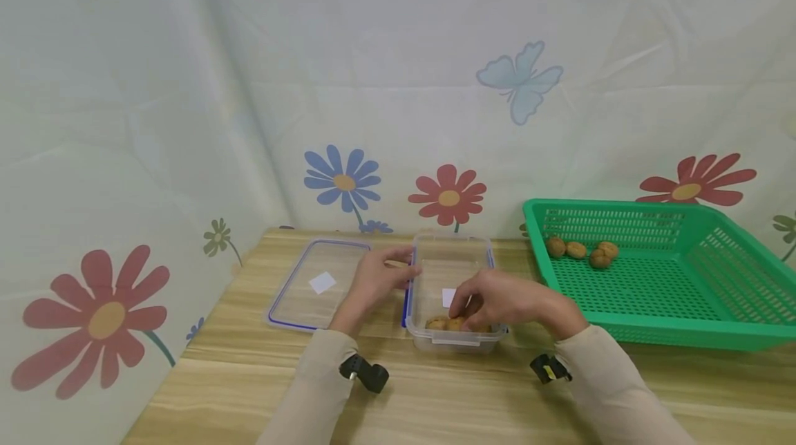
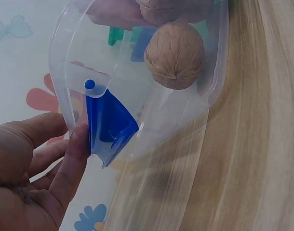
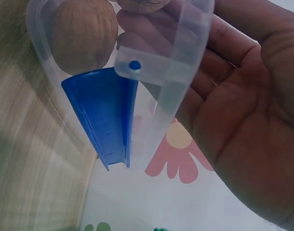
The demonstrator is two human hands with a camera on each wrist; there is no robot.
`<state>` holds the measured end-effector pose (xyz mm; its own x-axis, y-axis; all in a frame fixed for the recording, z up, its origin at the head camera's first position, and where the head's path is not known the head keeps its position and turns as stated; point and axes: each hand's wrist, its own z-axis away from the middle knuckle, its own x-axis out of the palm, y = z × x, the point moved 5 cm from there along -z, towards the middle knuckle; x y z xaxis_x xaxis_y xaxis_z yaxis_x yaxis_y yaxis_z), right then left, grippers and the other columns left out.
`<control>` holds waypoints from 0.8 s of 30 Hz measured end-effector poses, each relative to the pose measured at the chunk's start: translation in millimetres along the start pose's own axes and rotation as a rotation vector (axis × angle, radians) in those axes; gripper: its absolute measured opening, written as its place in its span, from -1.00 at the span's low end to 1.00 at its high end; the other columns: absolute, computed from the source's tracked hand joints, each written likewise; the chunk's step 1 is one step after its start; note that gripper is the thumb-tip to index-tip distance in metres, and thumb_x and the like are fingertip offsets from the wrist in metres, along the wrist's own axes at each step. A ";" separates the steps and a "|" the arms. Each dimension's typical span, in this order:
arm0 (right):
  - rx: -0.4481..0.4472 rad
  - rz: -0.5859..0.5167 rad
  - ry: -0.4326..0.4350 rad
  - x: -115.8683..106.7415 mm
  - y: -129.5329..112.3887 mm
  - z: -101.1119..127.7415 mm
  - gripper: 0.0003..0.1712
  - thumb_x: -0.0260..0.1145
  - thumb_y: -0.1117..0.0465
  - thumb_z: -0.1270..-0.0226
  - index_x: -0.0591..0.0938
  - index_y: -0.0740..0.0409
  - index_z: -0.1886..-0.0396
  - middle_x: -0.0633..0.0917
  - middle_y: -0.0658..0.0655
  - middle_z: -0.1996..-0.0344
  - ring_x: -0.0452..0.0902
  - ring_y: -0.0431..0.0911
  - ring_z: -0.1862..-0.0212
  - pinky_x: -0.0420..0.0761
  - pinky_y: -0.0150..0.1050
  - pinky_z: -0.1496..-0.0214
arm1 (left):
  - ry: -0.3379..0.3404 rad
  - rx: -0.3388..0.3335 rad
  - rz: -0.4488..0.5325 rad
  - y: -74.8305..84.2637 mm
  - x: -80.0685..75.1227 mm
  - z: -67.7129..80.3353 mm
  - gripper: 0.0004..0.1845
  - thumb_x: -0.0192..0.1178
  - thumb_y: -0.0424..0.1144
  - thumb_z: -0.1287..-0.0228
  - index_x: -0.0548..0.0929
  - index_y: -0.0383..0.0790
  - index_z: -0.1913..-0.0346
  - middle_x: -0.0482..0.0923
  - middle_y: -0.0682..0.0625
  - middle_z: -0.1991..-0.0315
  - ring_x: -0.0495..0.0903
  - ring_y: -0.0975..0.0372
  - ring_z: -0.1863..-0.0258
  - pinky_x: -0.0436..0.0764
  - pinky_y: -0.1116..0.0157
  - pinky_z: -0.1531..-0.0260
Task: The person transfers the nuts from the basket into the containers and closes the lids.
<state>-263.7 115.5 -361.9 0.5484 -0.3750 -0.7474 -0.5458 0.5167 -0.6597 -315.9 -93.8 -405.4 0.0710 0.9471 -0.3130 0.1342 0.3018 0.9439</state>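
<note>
A clear plastic food container [image 1: 457, 345] with blue side latches stands on the table, a white label inside its outline. My left hand [image 1: 381, 276] pinches its left rim; in the left wrist view a finger lies against the blue latch [image 2: 108, 122]. My right hand [image 1: 497, 296] reaches over the right rim, fingers down inside the container's near end. Its fingertips hold a walnut [image 3: 143, 4], partly cut off at the top of the right wrist view. Other walnuts [image 1: 437, 323] lie along the near wall, one large walnut [image 3: 84, 36] close to the right latch.
Left of the container lies its clear lid [image 1: 292, 300] with a blue seal and a white label. A green plastic basket [image 1: 671, 331] stands at the right, several walnuts [image 1: 576, 250] in its far left corner. A flower-printed curtain [image 1: 385, 106] hangs behind the wooden table [image 1: 435, 396].
</note>
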 end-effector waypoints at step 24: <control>0.022 -0.017 0.051 -8.6 -2.9 3.1 -0.77 0.54 0.28 -0.37 0.81 0.20 0.01 0.80 0.03 0.15 0.70 -0.22 0.15 0.75 -0.33 0.01 | -0.011 0.010 0.013 1.5 -0.8 2.3 -0.51 0.47 -0.37 -0.36 0.68 -0.34 -0.32 0.71 -0.26 -0.11 0.81 0.07 0.28 0.83 0.20 0.22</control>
<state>-264.8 119.6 -353.4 0.5242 -0.4226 -0.7393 -0.5224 0.5261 -0.6711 -313.5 -94.4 -403.9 0.0838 0.9498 -0.3015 0.1434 0.2879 0.9469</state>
